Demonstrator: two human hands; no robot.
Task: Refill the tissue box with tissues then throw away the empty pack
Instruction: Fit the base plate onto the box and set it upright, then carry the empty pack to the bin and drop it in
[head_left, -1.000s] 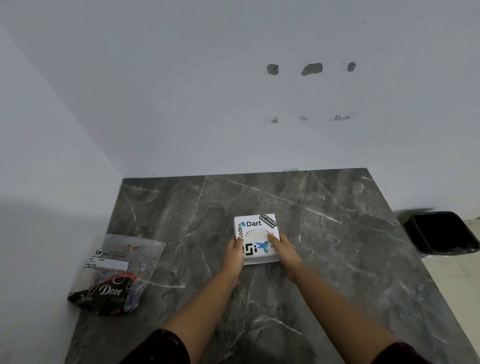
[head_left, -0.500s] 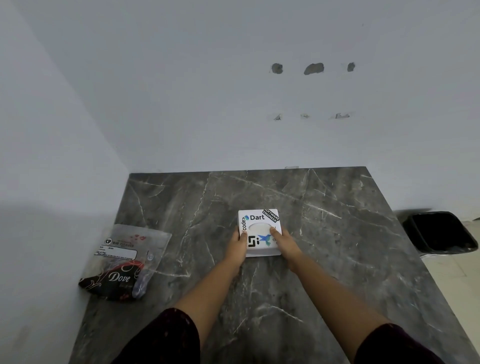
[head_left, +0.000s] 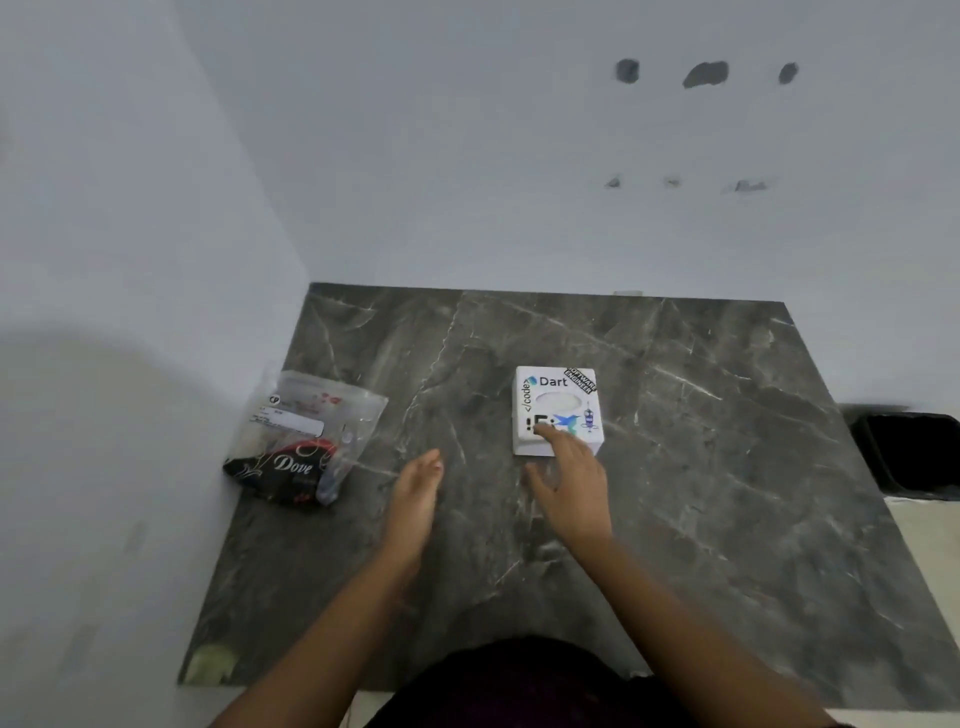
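Both hands have let go of the tissue box.
My left hand, fingers apart, nears the pack; a careless grab might crumple it.

The right hand hides the tissue box's near edge; the bin is cut off.

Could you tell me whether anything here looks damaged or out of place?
The wall has dark gouges and smaller chips above the table. On the table, nothing looks spilled or askew.
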